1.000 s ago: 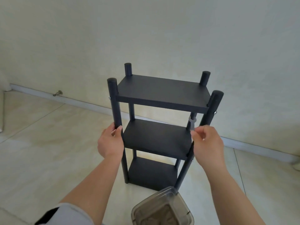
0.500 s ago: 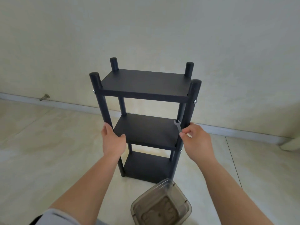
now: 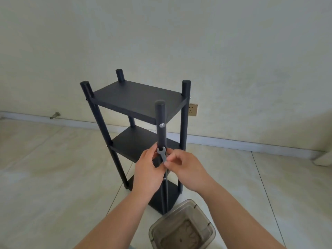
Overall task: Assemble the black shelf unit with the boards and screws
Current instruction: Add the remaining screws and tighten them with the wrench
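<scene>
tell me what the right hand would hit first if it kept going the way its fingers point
Most likely the front post of the shelf unit: the right hand, pinching the small wrench, points straight at it, though depth is unclear.

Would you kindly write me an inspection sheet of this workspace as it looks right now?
Surface: pale tiled floor, bare around the unit.
Job's things: black shelf unit upright, three boards fitted between four posts; silver screw in the nearest post under the top board; small grey wrench held against that post at the middle board.
Clutter: clear plastic container on the floor by the unit's foot; contents unclear.
Grippers: left hand wraps the nearest post; right hand pinches the wrench handle in its fingers.
Cables: nothing seen.
Surroundings: plain wall, white skirting, wall socket behind the unit, metal doorstop at the skirting.
</scene>
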